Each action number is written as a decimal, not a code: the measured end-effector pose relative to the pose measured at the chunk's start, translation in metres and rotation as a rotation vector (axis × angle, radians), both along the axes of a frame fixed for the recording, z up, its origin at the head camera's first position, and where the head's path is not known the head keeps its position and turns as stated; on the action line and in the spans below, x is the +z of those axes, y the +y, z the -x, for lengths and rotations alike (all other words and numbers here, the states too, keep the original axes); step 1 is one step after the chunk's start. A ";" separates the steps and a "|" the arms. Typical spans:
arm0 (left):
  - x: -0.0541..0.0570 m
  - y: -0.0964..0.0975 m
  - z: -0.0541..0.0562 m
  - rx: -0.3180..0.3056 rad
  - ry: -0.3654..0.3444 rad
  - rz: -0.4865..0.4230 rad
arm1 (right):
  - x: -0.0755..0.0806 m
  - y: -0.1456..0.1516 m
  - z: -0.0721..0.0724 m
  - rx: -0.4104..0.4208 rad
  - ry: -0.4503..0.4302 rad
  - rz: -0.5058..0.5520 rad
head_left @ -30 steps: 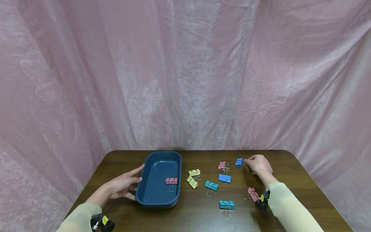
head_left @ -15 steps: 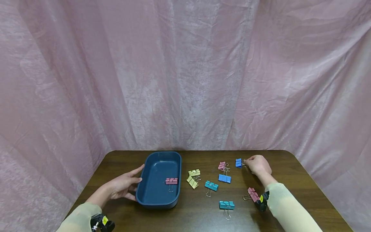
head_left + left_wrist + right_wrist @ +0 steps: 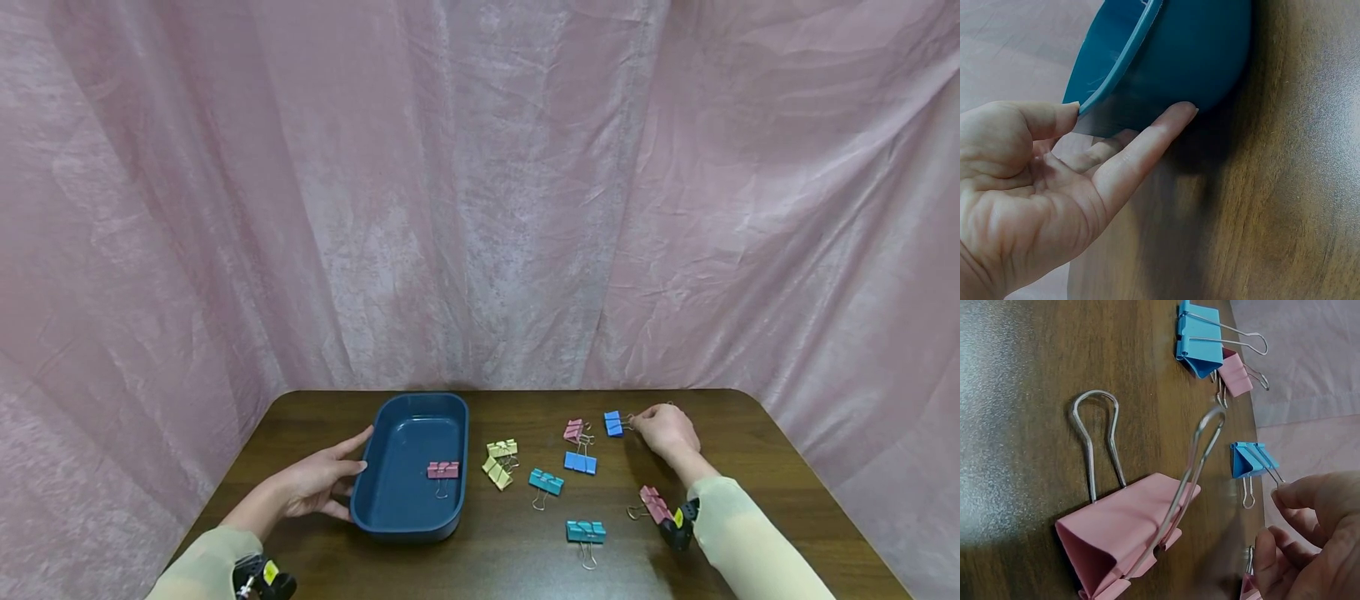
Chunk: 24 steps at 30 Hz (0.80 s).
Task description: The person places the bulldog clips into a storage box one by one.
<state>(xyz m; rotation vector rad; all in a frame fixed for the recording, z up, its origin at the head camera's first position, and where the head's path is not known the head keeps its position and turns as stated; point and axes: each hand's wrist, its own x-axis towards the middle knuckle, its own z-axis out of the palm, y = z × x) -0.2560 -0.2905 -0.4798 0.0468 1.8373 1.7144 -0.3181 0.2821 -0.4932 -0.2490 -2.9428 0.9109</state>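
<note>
My left hand point(image 3: 322, 479) rests against the left side of a dark blue rectangular tray point(image 3: 360, 521). In the left wrist view, one fingertip meets the rim and fairly straight fingers point(image 3: 1141, 153) lie along the outer wall. A pink binder clip point(image 3: 442, 470) lies inside the tray. At the back right, my right hand point(image 3: 666, 431) pinches a wire handle of a blue binder clip point(image 3: 613, 424) between thumb and fingertip. The right wrist view shows that blue clip point(image 3: 1250, 460) close over the tabletop, its other handle hanging down.
Between tray and right arm lie two yellow clips point(image 3: 498, 472), two teal clips point(image 3: 546, 482), a pink clip point(image 3: 573, 430) and another blue clip point(image 3: 581, 462). One pink clip point(image 3: 656, 504) sits beside the right wrist. Another pink clip point(image 3: 1250, 587) shows below the right hand. A pink curtain point(image 3: 480, 208) hangs behind.
The right hand has shifted slightly left with the blue binder clip, which has turned a little. The left hand and tray keep their places.
</note>
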 end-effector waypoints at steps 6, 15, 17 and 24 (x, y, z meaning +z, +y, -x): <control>-0.001 0.000 0.000 0.017 0.000 0.006 | -0.003 -0.001 -0.001 0.040 0.017 -0.025; -0.001 0.000 -0.001 0.018 0.003 0.013 | -0.006 -0.003 -0.002 0.060 0.082 -0.057; -0.001 0.000 -0.001 0.016 0.004 0.012 | -0.006 -0.004 -0.003 0.056 0.101 -0.064; 0.000 0.000 -0.001 0.012 0.003 0.003 | -0.002 -0.005 -0.006 0.043 0.181 -0.064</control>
